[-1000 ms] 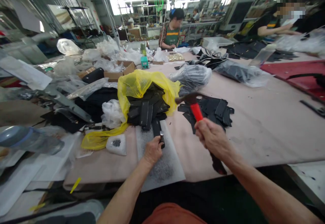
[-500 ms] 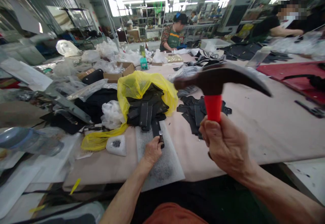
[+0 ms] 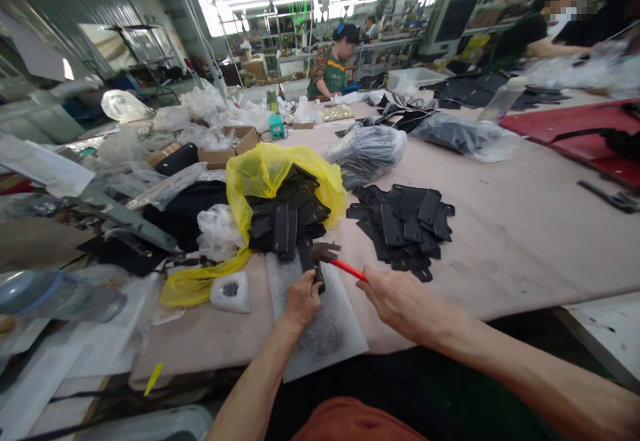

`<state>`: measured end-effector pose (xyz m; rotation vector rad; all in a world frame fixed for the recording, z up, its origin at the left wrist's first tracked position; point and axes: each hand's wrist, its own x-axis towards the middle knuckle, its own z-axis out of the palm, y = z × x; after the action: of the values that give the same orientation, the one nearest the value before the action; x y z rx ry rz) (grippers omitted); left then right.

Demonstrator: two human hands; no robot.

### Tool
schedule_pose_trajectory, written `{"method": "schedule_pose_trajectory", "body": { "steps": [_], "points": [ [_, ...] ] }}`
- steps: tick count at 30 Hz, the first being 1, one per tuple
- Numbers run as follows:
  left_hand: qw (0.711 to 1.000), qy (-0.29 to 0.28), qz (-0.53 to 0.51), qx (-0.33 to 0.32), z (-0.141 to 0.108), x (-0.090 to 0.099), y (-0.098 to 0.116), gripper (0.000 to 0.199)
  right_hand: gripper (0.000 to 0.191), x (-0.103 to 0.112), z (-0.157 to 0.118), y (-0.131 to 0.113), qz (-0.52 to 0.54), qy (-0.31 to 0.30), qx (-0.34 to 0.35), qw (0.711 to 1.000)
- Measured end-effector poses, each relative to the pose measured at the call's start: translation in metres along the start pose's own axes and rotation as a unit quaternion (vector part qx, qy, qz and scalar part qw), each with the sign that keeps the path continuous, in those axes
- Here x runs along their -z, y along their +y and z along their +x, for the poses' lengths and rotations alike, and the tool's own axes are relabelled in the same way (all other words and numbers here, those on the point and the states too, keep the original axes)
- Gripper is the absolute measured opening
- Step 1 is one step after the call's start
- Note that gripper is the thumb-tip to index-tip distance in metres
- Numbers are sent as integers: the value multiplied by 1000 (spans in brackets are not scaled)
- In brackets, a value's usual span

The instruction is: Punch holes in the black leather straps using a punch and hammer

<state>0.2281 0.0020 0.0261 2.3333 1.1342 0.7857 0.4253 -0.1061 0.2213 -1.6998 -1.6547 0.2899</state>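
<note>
My right hand (image 3: 393, 294) is closed around the red handle of a claw hammer (image 3: 326, 253). The hammer's dark head is down at the top of a short dark punch (image 3: 319, 280); whether they touch I cannot tell. My left hand (image 3: 303, 300) grips that punch upright over a dark strip (image 3: 305, 254), whose lower end is hidden. Under them lies a speckled white board (image 3: 340, 328). Just beyond, black pieces (image 3: 286, 228) spill from a yellow bag (image 3: 240, 178). A pile of similar black pieces (image 3: 405, 221) rests to the right.
A small white container with dark bits (image 3: 231, 291) sits left of the board. Plastic-wrapped bundles (image 3: 367, 151) lie farther back. At the left are a large clear bottle (image 3: 55, 294) and a slanted metal bar (image 3: 125, 211). Two co-workers (image 3: 330, 71) are across the table.
My right hand has swung the hammer down and left, from raised in front of me to the punch. My left hand stays in place, holding the punch.
</note>
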Motion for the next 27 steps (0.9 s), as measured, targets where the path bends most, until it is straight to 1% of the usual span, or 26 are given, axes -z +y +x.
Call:
{"method": "schedule_pose_trajectory", "body": {
  "steps": [2,4,6,8,9,11,13,14,16,17,18,19,21,23,25,27],
  "points": [
    [1000,0,-4,2,0,1,0,13,30,-5,-5,15,-22,-67,-38,997],
    [1000,5,-17,1,1,1,0,14,30,-10,-7,34,-7,-120,-116,986],
    [999,7,-31,-1,1,1,-1,15,33,-21,-9,55,54,-144,-217,964],
    [999,8,-37,0,2,0,-2,15,34,-39,-13,78,74,-170,-297,937],
    [999,8,-37,2,2,0,-2,15,33,-49,-16,89,55,-177,-323,928],
    [999,4,-38,4,2,0,-4,17,28,-70,-22,105,-3,-175,-342,923],
    [999,-4,-40,4,3,0,-6,19,21,-87,-25,111,-54,-149,-316,935],
    [999,-8,-41,2,3,1,-6,19,22,-94,-26,110,-76,-129,-282,948],
    [999,-10,-42,-2,4,2,-7,21,35,-107,-25,101,-118,-100,-174,973],
    [999,-10,-42,-3,4,2,-6,21,40,-114,-24,95,-127,-94,-115,981],
    [999,-10,-43,-3,4,2,-6,22,42,-121,-22,88,-124,-96,-66,985],
    [999,-9,-43,-2,4,2,-6,22,43,-129,-21,82,-111,-104,-36,988],
    [999,-4,-47,8,5,2,-6,23,45,-146,-19,73,-85,-121,-18,989],
    [998,2,-63,28,5,3,-6,22,47,-159,-20,70,-67,-124,-35,989],
    [993,19,-98,65,7,5,-6,21,47,-167,-22,71,-51,-119,-59,990],
    [981,54,-140,120,8,9,-8,22,45,-170,-24,75,-36,-116,-75,990]
  ]
}}
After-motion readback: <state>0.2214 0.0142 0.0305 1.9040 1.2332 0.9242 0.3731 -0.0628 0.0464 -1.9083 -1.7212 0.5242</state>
